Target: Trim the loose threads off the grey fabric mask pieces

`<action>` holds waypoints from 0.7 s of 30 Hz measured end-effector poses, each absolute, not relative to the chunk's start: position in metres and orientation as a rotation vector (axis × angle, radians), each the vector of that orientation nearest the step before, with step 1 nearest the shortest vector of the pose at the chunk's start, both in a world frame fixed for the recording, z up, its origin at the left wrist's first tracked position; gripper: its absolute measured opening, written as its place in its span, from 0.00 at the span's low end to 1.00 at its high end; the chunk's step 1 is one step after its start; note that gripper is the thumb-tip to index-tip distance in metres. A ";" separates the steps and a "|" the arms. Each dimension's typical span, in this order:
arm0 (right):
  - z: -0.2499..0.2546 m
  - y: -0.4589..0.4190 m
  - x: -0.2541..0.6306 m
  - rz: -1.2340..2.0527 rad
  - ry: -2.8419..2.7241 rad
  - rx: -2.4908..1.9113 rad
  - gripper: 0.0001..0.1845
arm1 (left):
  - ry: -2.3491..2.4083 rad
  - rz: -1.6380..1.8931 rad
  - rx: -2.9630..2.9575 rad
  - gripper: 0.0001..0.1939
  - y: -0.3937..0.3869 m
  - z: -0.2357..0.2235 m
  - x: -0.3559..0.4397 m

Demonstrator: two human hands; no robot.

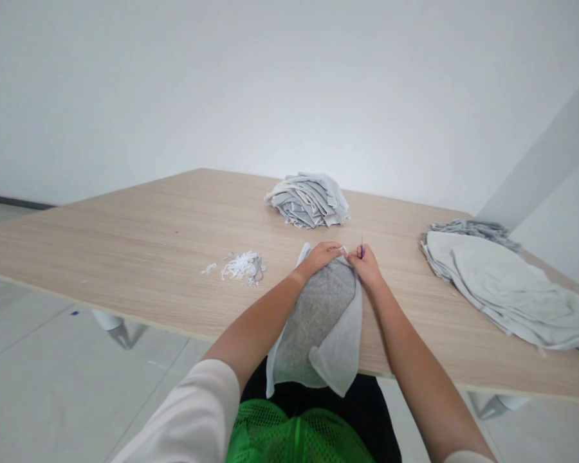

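A grey fabric piece [321, 308] with lighter edges lies in front of me, its lower end hanging over the table's front edge and one side folded over. My left hand [325, 254] pinches its far edge. Close by on the right, my right hand [365, 262] is closed around a small purple-handled tool [362, 251] whose thin metal tip points up; its exact kind is too small to tell. The fingers of that hand also touch the fabric's edge. Between both hands a bit of white edging shows.
A heap of folded grey fabric pieces [309, 200] sits at the back of the wooden table [149, 238]. White thread scraps [244, 267] lie left of my hands. At the right, a larger stack of light grey fabric [506, 280] reaches toward the table's edge.
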State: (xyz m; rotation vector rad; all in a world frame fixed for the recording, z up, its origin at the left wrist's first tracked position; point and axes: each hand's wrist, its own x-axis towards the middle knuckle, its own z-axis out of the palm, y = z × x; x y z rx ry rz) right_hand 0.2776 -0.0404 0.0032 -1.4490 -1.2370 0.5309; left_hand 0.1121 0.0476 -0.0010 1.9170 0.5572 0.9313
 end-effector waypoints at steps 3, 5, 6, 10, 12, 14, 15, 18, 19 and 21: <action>0.003 -0.039 0.280 0.558 -1.277 -1.446 0.21 | 0.527 0.912 1.923 0.21 0.045 0.003 0.111; 0.001 -0.038 0.279 0.578 -1.307 -1.444 0.20 | 0.517 0.927 1.934 0.21 0.045 0.004 0.111; 0.000 -0.037 0.279 0.587 -1.317 -1.443 0.20 | 0.520 0.936 1.939 0.21 0.045 0.003 0.111; -0.006 -0.033 0.280 0.590 -1.333 -1.451 0.18 | 0.550 0.942 1.954 0.21 0.049 0.000 0.113; -0.009 -0.030 0.283 0.556 -1.335 -1.472 0.17 | 0.579 0.960 1.946 0.22 0.051 -0.002 0.113; -0.011 -0.028 0.285 0.503 -1.333 -1.501 0.16 | 0.616 0.981 1.929 0.23 0.051 -0.003 0.112; -0.012 -0.028 0.285 0.479 -1.328 -1.512 0.16 | 0.632 0.984 1.921 0.23 0.051 -0.003 0.112; -0.012 -0.027 0.285 0.463 -1.308 -1.514 0.16 | 0.648 0.965 1.910 0.23 0.051 -0.003 0.111; -0.012 -0.027 0.285 0.468 -1.307 -1.509 0.16 | 0.645 0.958 1.906 0.23 0.051 -0.003 0.112; -0.012 -0.028 0.283 0.475 -1.323 -1.504 0.17 | 0.626 0.950 1.906 0.23 0.051 -0.002 0.112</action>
